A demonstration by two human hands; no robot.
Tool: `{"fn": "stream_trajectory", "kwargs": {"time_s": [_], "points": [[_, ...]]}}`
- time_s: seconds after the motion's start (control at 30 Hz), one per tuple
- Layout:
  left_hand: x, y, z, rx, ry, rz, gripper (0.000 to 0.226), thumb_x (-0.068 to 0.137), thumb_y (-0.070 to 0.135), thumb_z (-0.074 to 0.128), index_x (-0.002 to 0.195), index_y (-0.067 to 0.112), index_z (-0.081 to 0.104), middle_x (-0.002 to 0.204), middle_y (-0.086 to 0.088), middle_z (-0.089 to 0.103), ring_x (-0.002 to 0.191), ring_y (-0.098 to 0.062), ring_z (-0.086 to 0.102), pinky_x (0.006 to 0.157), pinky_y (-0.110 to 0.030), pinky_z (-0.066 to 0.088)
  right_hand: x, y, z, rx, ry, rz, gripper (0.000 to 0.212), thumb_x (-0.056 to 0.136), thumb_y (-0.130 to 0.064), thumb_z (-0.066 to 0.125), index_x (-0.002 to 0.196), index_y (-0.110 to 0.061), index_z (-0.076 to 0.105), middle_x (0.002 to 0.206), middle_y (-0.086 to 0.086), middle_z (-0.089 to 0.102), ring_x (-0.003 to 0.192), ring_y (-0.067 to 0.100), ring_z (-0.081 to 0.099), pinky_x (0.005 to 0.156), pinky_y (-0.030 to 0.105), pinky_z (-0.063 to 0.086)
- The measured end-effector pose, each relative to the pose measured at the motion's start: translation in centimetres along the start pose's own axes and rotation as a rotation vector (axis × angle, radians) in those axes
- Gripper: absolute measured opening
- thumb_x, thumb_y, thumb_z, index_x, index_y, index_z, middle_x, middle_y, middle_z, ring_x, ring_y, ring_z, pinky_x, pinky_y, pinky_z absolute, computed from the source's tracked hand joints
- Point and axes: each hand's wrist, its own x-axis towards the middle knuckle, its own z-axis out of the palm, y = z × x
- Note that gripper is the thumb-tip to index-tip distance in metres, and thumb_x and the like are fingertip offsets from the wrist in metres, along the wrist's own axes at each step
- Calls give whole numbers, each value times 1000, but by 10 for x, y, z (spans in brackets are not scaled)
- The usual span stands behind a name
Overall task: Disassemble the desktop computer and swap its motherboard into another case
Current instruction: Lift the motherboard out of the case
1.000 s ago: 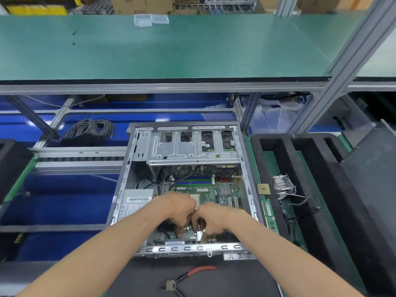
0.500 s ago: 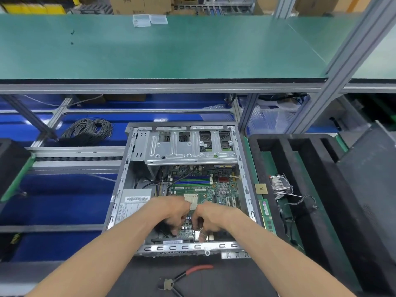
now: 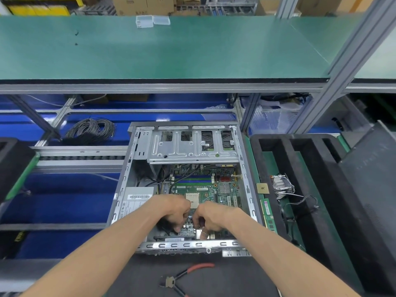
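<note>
In the head view, little is changed from a second ago: the left hand and right hand are kept close together, fingers curled down at the near edge of the motherboard; what is pinched cannot be told. The board is still seated in the open computer case, so a connector or fastener is probably being freed. Red-handled pliers lie on the dark surface. A foam tray is seen right, a green shelf above.

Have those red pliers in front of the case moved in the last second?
No. The pliers lie in the same spot below the case rim; only the camera shifted slightly.
</note>
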Motion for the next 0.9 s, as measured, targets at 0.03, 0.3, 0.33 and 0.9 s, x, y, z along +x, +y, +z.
{"fn": "stream_trajectory", "kwargs": {"time_s": [0.03,0.3,0.33,0.9], "points": [[0,0,0,1,4,-1,26,77,19,82,60,26,64,76,10,64,93,-20,64,91,-43,54,0,0,0,-3,-6,1,29,91,-1,69,116,-16,71,116,10,67,93,29,65,87,38,58],[2,-2,1,-6,-25,-18,23,74,20,83,59,27,67,76,11,68,91,-18,65,88,-41,54,-2,-1,-1,23,-25,3,29,88,-4,74,116,-14,70,113,12,69,88,25,64,90,41,58],[3,-2,1,-8,-28,-18,22,74,21,83,60,27,68,76,12,69,89,-17,65,85,-39,54,-3,-1,-1,30,-24,2,29,88,-5,75,115,-14,70,113,12,69,87,24,63,91,40,57],[-3,7,0,-10,-15,-38,14,78,18,80,73,20,67,95,-2,73,97,-24,65,86,-38,53,0,0,-1,-23,-15,-16,29,86,-11,78,114,-17,71,112,8,68,90,24,64,90,39,57]]}}
